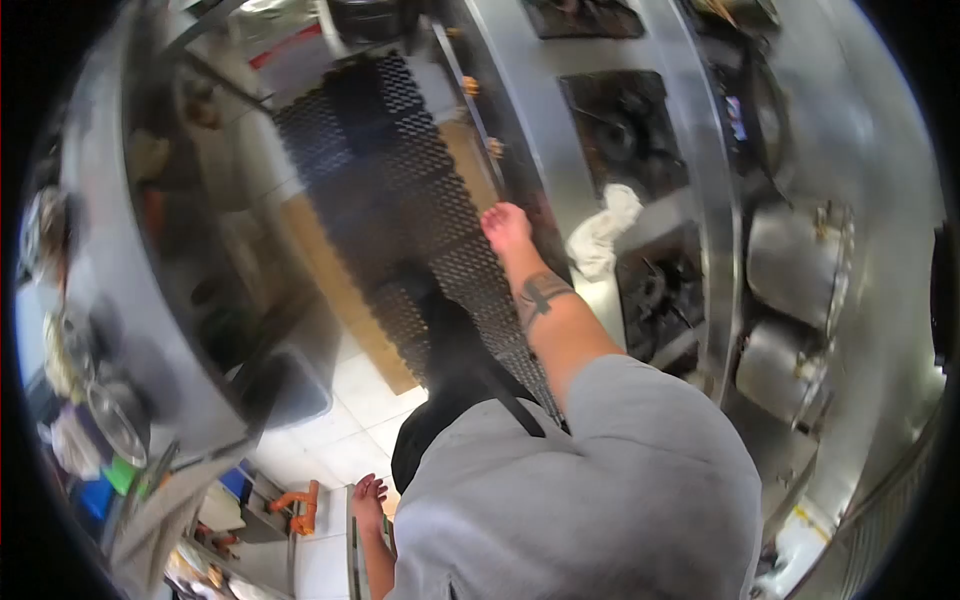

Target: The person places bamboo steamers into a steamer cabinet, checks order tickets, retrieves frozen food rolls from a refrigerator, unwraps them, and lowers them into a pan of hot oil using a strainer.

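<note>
My right hand (506, 226) is stretched forward above the black perforated floor mat (370, 170), left of the steel stove front. Its fingers look curled in, with nothing visible in them. A crumpled white cloth (605, 232) lies on the stove to the right of this hand, apart from it. Low on the left side of my body, my left hand (369, 498) hangs with its fingers slightly bent and apart, holding nothing. It is near an orange object (305, 507) on a low shelf.
Black burners (625, 130) are set in the steel stove along the right. A steel counter (100, 220) runs down the left, with a metal bowl (118, 415) at its lower end. White tiles (335, 430) and a brown strip (345, 300) border the mat.
</note>
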A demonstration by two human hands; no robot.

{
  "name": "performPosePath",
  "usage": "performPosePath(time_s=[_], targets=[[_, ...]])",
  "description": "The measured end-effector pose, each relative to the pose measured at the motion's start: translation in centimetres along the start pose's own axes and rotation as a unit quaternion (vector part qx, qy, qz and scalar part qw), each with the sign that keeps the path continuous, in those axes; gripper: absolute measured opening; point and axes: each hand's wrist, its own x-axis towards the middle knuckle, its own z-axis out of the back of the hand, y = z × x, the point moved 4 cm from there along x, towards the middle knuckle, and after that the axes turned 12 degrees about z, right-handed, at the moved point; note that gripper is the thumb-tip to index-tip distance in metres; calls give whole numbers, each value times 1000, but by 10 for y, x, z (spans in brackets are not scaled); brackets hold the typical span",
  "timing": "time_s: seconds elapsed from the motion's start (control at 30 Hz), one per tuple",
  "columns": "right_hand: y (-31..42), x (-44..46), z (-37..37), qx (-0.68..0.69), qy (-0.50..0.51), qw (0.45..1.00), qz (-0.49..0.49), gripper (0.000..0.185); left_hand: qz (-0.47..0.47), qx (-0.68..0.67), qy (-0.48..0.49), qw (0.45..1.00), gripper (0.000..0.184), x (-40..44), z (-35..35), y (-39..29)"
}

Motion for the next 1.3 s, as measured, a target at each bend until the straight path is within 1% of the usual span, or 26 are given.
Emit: performPosePath(time_s=[0.03, 0.07, 0.1, 0.13, 0.17, 0.2, 0.23, 0.3, 0.37, 0.43, 0.5, 0.6, 0.67, 0.7, 0.77, 0.8, 0.83, 0.9, 0.97, 1.0, 1.03, 1.13, 1.17, 1.23, 1.27, 1.3], targets=[[-7, -9, 2, 3, 78, 997, -14, 8, -3, -12, 0, 1000, 33, 6, 2, 7], [-18, -15, 5, -49, 94, 993, -56, 14, -9, -45, 23, 999, 32, 3, 2, 4], [-16, -58, -8, -152, 52, 984, -72, 26, -38, -36, 18, 998, 32, -3, 3, -2], [-38, -59, 3, -228, 122, 962, -87, 31, -51, -62, 14, 997, 33, -4, 8, -3], [-51, -74, 0, -316, 170, 925, -128, 26, -78, -39, 2, 996, 33, -9, 14, -8], [-72, -65, 11, -429, 230, 866, -117, 20, -88, -30, -9, 996, 32, -14, 19, -10], [-82, -79, 4, -524, 325, 777, -127, 17, -107, -11, -26, 994, 33, -21, 23, -13], [-94, -149, -24, -605, 290, 738, -68, 16, -155, -34, -40, 987, 34, -18, 31, -5], [-124, -198, -45, -618, 323, 713, -73, 15, -178, -77, -55, 980, 35, -17, 49, 19], [-147, -255, -75, -607, 363, 706, -32, 14, -200, -119, -63, 971, 35, -12, 60, 58], [-174, -315, -111, -542, 443, 710, 76, 13, -179, -162, -73, 968, 36, -3, 73, 105], [-208, -444, -173, -441, 550, 693, 151, 11, -151, -224, -98, 958, 33, 23, 85, 194], [-233, -529, -210, -421, 639, 606, 216, 12, -139, -258, -112, 949, 32, 49, 86, 265], [-244, -573, -223, -402, 669, 578, 237, 16, -122, -254, -131, 951, 31, 56, 80, 301], [-277, -642, -246, -397, 694, 564, 207, 43, -96, -268, -151, 947, 31, 69, 68, 360], [-295, -675, -267, -362, 706, 581, 182, 62, -80, -311, -148, 935, 31, 72, 84, 379], [-308, -708, -267, -346, 710, 587, 179, 70, -60, -359, -142, 920, 30, 76, 76, 405], [-336, -751, -262, -343, 707, 602, 143, 68, -55, -400, -148, 903, 30, 75, 71, 440], [-372, -769, -254, -424, 719, 547, 56, 50, -19, -452, -133, 882, 29, 67, 65, 463], [-380, -781, -245, -442, 730, 511, 101, 35, -20, -466, -127, 875, 28, 76, 59, 474], [-387, -790, -243, -451, 725, 512, 95, 35, -26, -465, -130, 875, 28, 81, 68, 476], [-398, -805, -206, -326, 827, 419, 184, 37, -24, -486, -95, 868, 32, 100, 47, 489], [-399, -804, -199, -340, 822, 420, 180, 37, -28, -476, -80, 875, 31, 104, 47, 486], [-388, -783, -199, -310, 644, 653, 251, 42, -65, -364, -122, 921, 30, 100, 61, 468], [-391, -777, -208, -316, 637, 656, 254, 42, -83, -343, -142, 925, 30, 88, 85, 448], [-399, -763, -212, -375, 647, 623, 228, 41, -79, -342, -138, 926, 30, 91, 93, 436]])
